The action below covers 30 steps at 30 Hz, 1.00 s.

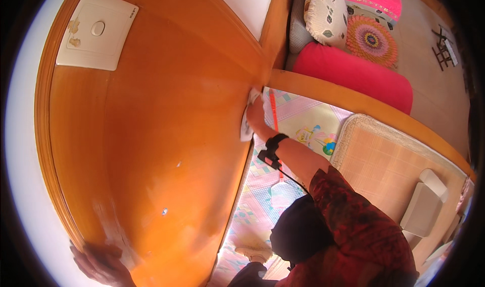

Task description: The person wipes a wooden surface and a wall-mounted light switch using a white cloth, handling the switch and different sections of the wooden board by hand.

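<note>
A glossy orange-brown wooden panel (163, 109) fills the left half of the view, with small pale marks on its surface. My right hand (256, 114) presses a crumpled white cloth (247, 126) against the panel's right edge, near the corner. Around that wrist is a black strap with a small device (269, 158) and a cable. At the lower left, my left hand (100, 266) lies over the panel's moulded edge beside the white wall, fingers slightly apart and holding nothing. A cream wall switch plate (96, 31) with brown stains sits at the panel's upper left.
A fly swatter (282, 194) with a red handle lies below my right arm on a patterned floor covering (242, 215). To the right are a woven mat (379, 165) with a pale box-like object (424, 207), a wooden rail (314, 81), a pink bolster (352, 74) and cushions.
</note>
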{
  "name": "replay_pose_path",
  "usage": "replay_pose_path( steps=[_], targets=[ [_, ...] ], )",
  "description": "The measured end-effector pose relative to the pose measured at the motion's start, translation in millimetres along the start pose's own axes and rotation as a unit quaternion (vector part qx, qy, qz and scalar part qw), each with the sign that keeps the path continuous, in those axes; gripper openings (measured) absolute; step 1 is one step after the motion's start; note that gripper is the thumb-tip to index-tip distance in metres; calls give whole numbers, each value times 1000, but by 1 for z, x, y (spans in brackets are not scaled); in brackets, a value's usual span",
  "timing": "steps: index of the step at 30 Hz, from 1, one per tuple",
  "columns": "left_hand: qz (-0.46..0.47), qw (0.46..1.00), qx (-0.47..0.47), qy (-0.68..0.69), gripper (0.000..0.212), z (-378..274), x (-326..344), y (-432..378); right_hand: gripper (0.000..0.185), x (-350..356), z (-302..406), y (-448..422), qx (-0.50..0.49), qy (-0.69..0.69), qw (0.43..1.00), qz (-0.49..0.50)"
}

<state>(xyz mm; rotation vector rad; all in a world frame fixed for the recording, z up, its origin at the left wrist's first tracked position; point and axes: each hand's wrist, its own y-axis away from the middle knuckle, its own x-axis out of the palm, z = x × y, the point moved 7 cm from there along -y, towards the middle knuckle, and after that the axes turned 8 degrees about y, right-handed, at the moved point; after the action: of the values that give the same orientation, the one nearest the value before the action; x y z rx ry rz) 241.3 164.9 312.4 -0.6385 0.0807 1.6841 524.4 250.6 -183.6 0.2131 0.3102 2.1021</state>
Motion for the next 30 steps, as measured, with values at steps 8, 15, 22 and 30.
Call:
replay_pose_path(
  steps=[8, 15, 22, 30],
  targets=[
    [33, 998, -47, 34, 40, 26, 15, 21, 41, 61, -149, 97, 143, 138, 965, 169],
    [-13, 999, 8, -41, 49, 4, -2, 15, 40, 55, -141, -2, 46, 154, 987, -1],
    [60, 998, -37, 1, 43, 33, 7, 25, 23, 22, -71, -124, -193, 756, 591, 206],
    [43, 998, -52, 19, 41, 25, 8, 22, 29, 13, -105, -74, -16, 227, 973, -37]
  ],
)
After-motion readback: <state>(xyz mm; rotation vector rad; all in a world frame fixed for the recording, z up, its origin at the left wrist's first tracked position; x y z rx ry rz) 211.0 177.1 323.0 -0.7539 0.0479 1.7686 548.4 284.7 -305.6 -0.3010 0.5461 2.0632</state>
